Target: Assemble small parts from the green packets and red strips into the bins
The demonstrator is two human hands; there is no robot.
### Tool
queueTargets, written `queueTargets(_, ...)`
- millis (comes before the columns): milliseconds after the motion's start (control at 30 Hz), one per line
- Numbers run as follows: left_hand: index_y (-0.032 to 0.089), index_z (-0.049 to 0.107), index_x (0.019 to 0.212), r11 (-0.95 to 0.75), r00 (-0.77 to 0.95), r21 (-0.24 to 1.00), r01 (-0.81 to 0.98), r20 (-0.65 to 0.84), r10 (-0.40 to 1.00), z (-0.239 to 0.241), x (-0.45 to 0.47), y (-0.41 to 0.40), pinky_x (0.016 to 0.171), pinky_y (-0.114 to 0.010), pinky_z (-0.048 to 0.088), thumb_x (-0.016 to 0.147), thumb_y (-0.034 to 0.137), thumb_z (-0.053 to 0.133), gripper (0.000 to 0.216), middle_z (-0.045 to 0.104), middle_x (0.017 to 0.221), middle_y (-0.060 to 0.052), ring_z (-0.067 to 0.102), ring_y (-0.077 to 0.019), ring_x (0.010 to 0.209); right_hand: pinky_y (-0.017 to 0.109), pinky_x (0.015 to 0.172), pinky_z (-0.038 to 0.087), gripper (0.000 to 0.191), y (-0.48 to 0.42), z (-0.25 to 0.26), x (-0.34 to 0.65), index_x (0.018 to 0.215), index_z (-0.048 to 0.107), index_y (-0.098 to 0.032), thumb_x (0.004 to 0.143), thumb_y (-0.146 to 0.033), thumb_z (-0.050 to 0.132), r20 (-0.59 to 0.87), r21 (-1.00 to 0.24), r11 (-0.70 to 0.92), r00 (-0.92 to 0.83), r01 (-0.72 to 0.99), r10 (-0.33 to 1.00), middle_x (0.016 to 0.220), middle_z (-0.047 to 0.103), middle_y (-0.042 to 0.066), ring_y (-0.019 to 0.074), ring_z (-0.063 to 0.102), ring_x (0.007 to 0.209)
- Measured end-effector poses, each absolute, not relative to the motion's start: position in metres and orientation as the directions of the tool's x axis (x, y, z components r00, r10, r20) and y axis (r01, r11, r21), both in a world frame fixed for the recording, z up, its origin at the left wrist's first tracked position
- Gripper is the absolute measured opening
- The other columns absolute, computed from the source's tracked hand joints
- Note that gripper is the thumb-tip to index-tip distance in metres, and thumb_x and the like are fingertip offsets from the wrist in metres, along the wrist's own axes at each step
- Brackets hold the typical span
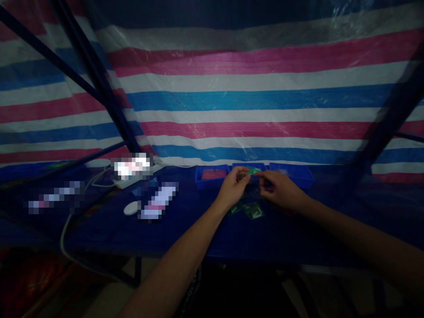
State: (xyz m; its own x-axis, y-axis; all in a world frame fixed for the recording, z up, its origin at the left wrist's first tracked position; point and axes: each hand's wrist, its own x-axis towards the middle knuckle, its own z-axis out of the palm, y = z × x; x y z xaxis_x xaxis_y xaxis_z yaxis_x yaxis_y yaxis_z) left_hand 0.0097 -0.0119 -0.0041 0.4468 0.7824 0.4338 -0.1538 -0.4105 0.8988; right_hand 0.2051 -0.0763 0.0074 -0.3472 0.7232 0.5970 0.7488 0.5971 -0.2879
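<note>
Both my hands meet above the blue table, in front of the row of trays. In a pinch, my left hand [234, 185] grips a small green plastic packet [254, 170] by its left side. My right hand [280, 187] has its fingertips closed at the packet's right edge, the other fingers curled in. Below the hands lie a few more green packets [254, 211] with something pale inside; their details are too dark to make out. Behind the hands stands the middle blue tray [261, 166], partly hidden by them.
A left blue tray [198, 182] holds pinkish-red pieces; a right blue tray [304, 177] has pale contents. A white power strip [124, 181] with cables, a white round object [132, 208] and a blurred-out bright rectangle [159, 201] lie leftward. Blue metal poles [119, 119] frame the striped sheet [232, 99].
</note>
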Motion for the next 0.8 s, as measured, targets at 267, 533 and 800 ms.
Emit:
queueTargets(267,0.019,0.059,0.119,-0.540,0.520,0.842,-0.001,0.462,0.719,-0.005,0.010,-0.020,0.083,-0.031,0.052,0.096,0.028,0.063,0.025,0.069,0.102,-0.006,0.067,-0.0182,0.093,0.038,0.085,0.055,0.016,-0.090,0.023,0.201,0.101,0.073,-0.024,0.089,-0.018,0.065,0.778,-0.380,0.641,-0.144,0.666,0.612,0.098,0.073,0.004,0.0221,0.069,0.091)
queueTargets(533,0.020,0.060,0.121,-0.687,0.585,0.711,0.149,0.497,0.641,0.003,0.009,-0.032,0.085,-0.033,0.051,0.097,0.028,0.060,0.026,0.070,0.111,-0.008,0.066,-0.0216,0.097,0.042,0.087,0.057,0.021,-0.092,0.022,0.199,0.109,0.075,-0.029,0.095,-0.023,0.061,0.749,-0.318,0.672,-0.257,0.669,0.611,0.105,0.074,0.006,0.0245,0.069,0.099)
queueTargets(800,0.018,0.060,0.119,-0.725,0.609,0.671,0.154,0.514,0.605,0.004,0.010,-0.034,0.084,-0.033,0.051,0.093,0.018,0.058,0.026,0.070,0.110,-0.008,0.067,-0.0219,0.096,0.045,0.090,0.055,0.024,-0.089,0.020,0.200,0.116,0.076,-0.030,0.097,-0.026,0.061,0.722,-0.243,0.653,-0.316,0.718,0.616,0.107,0.072,0.008,0.0261,0.065,0.103)
